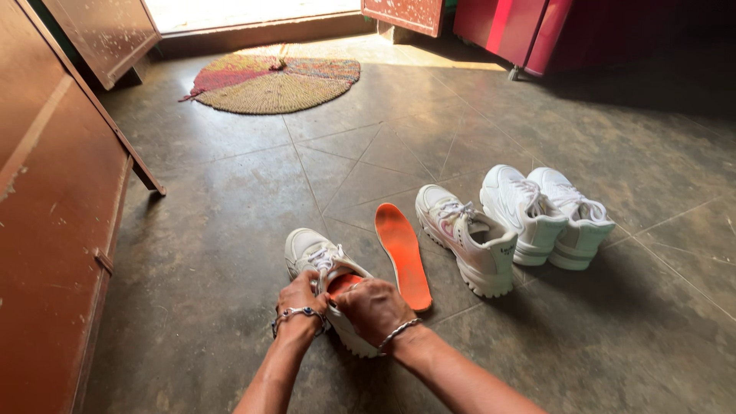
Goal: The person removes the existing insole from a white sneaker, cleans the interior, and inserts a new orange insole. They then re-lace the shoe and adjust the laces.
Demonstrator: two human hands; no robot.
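A white sneaker (310,249) lies on the tiled floor in front of me, toe pointing away. My left hand (301,297) grips its near left side by the laces. My right hand (373,308) is at the shoe's opening, fingers closed on an orange insole (343,284) that sits partly inside. Both wrists wear bracelets. A second orange insole (403,254) lies loose on the floor just right of the shoe.
Another white sneaker (469,238) stands right of the loose insole, and a pair of white sneakers (544,215) farther right. A round woven mat (272,80) lies by the doorway. A reddish-brown metal door (54,222) lines the left; red furniture (529,31) stands at the back right.
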